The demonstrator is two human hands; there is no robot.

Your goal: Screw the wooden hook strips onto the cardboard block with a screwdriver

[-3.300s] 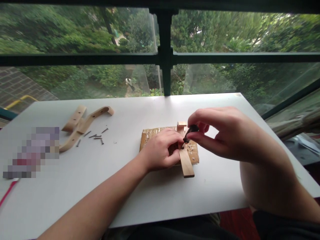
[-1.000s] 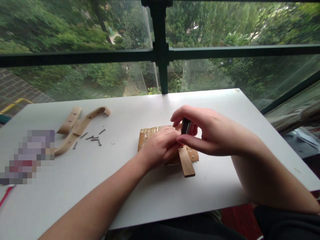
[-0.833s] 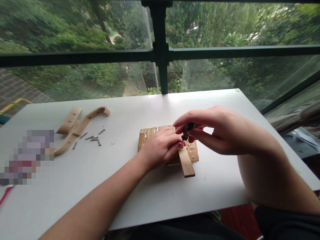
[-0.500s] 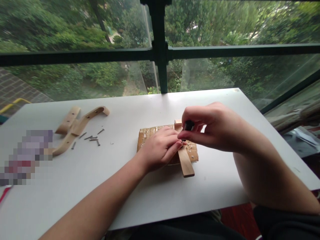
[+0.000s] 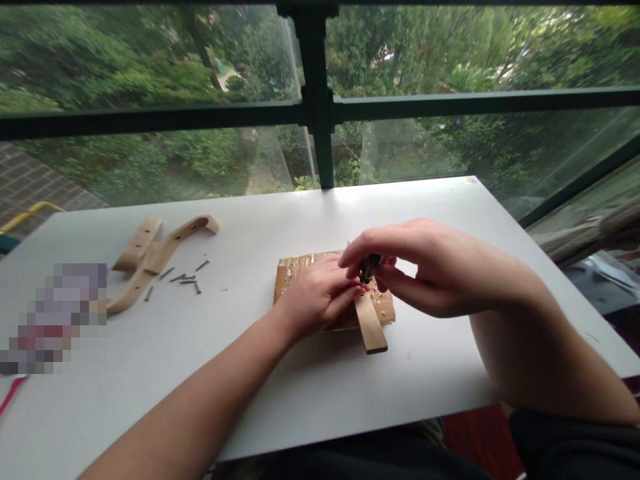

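A curved wooden hook piece (image 5: 371,327) lies across a cardboard block (image 5: 387,303) wrapped in tape and dotted with pale wood chips. My left hand (image 5: 317,287) rests on the block, its fingers closed at the wooden piece, thumb near the middle of the strip. Above it, my right hand (image 5: 420,267) is bent over a black-handled screwdriver (image 5: 371,264), gripped between thumb and fingers and pointing down at the wood. Fingers hide its tip and whatever it meets there. The far end of the wooden piece is mostly covered by my right hand.
Several screws (image 5: 187,278) lie loose on the white table (image 5: 240,373) at left. Beside them are wooden hook pieces (image 5: 145,263), one over another. A blurred-out package (image 5: 60,313) sits at the left edge, a red strip (image 5: 11,393) below it. Windows stand behind the table.
My right hand has turned about the screwdriver and dropped slightly, its fingers now stretched further forward and left. My left hand stays in place on the block.
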